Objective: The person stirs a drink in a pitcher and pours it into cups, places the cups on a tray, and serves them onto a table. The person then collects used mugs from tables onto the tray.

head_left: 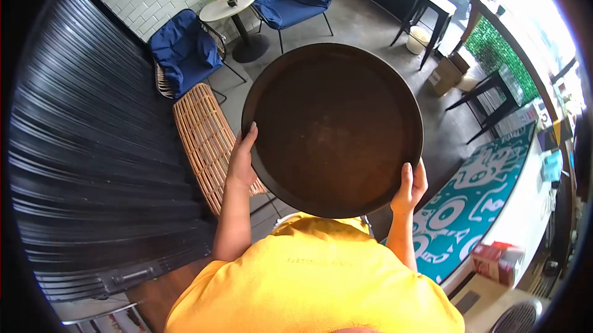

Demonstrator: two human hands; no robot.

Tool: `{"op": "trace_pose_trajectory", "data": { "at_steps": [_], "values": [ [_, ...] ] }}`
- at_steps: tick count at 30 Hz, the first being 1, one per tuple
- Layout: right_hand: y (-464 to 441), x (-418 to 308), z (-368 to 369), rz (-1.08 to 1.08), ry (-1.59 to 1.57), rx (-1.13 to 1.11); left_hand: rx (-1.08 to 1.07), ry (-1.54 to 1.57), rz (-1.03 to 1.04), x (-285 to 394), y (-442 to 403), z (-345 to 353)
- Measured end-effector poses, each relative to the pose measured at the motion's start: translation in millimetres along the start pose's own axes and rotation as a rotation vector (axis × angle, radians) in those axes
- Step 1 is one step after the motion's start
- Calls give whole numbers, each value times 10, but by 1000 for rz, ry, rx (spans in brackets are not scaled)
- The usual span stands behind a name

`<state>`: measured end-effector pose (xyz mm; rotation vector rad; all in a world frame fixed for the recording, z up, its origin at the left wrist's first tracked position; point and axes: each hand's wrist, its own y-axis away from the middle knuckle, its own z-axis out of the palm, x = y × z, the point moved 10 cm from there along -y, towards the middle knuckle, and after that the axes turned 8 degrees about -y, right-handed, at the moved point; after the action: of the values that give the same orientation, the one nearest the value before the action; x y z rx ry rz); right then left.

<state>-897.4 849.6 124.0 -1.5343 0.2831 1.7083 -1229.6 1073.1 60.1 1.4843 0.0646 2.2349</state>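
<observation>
A large round dark brown serving tray [333, 129] is held out in front of my yellow shirt, its bare inner face turned up toward me. My left hand [243, 159] grips the rim on the left side, thumb over the edge and the other fingers hidden beneath. On the lower right of the rim, my right hand [410, 187] is closed the same way, with its thumb on top. Nothing lies on the tray. Its underside is out of sight.
To the left run a rattan bench [204, 141] and a black corrugated wall [92, 129]. Ahead are blue-cushioned chairs [290, 8] and a small round table [228, 5]. Black stools [494, 101], a cardboard box [449, 75] and a teal-painted counter [469, 203] stand on the right.
</observation>
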Motion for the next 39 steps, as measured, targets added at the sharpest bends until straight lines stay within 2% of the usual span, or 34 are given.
{"op": "trace_pose_trajectory", "data": {
  "at_steps": [4, 7, 13, 16, 18, 20, 22, 25, 28, 30, 33, 34, 36, 38, 39],
  "values": [
    [-897, 302, 462, 16, -77, -59, 56, 10, 111, 513, -628, 101],
    [-1446, 501, 804, 30, -108, -113, -22, 119, 40, 642, -992, 196],
    [-2276, 1209, 1455, 72, -103, -158, 90, 155, -30, 632, -2033, -156],
    [-2743, 1611, 1862, 97, -78, -156, 51, 210, -46, 785, -2713, -210],
    [-3079, 1822, 2204, 75, -53, -166, 102, 213, -46, 912, -3198, -381],
    [-3473, 1995, 2530, 23, -40, -122, -2, 217, -69, 1173, -3666, -340],
    [-3896, 2232, 2921, 49, -61, -149, 46, 168, -17, 1507, -4144, -489],
    [-4443, 2451, 3653, 76, -58, -242, -25, 196, -51, 1823, -4749, -767],
    [-4831, 2660, 4286, 60, 37, -323, 70, 112, 12, 2098, -5184, -1198],
    [-5037, 2909, 4674, 87, 9, -319, 325, 19, 20, 2279, -5275, -1538],
    [-5283, 3382, 5179, 171, 17, -325, 512, -40, -23, 2548, -5319, -1755],
    [-5373, 3508, 5377, 195, 6, -328, 533, -53, -32, 2574, -5412, -1942],
    [-5515, 3813, 5884, 294, -6, -514, 473, -22, -12, 2564, -5660, -2244],
    [-5763, 4217, 6295, 337, 94, -632, 496, 130, -28, 2633, -5841, -2368],
    [-5935, 4317, 6554, 270, 68, -654, 571, 149, -14, 2659, -5929, -2512]
  ]
}}
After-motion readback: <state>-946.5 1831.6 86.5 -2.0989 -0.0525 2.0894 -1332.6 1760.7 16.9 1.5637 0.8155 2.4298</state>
